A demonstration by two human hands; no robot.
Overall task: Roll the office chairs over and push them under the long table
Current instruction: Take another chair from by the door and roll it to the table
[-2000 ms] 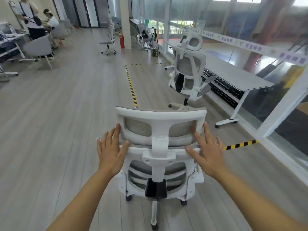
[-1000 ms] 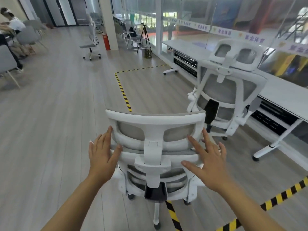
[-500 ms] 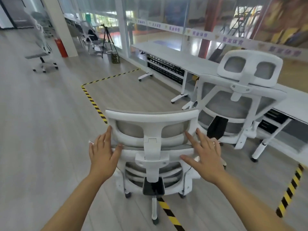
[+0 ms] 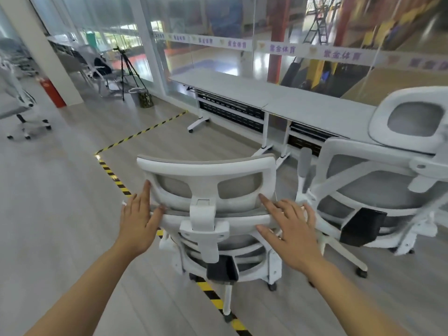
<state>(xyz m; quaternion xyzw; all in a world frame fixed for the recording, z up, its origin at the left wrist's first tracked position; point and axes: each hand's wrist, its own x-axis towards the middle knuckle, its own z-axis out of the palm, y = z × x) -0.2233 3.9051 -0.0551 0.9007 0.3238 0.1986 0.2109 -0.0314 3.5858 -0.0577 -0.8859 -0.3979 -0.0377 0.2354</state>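
Observation:
A white mesh office chair (image 4: 206,170) stands right in front of me, its back toward me. My left hand (image 4: 138,219) presses flat on the left edge of its backrest, fingers straight. My right hand (image 4: 288,229) presses flat on the right edge, fingers spread. The long grey table (image 4: 242,87) runs along the glass wall ahead and to the right. A second white chair (image 4: 378,175) with a headrest stands at the table on my right, close beside the first chair.
Yellow-black floor tape (image 4: 114,177) runs under the chair and turns toward the table. A tripod (image 4: 126,69), a small bin (image 4: 146,99) and a red extinguisher (image 4: 52,92) stand by the pillar at the back. Another chair (image 4: 19,105) sits far left.
The chair and I have rolled forward and turned right toward the table. The second chair has come much closer on the right. Both hands stay flat on the backrest.

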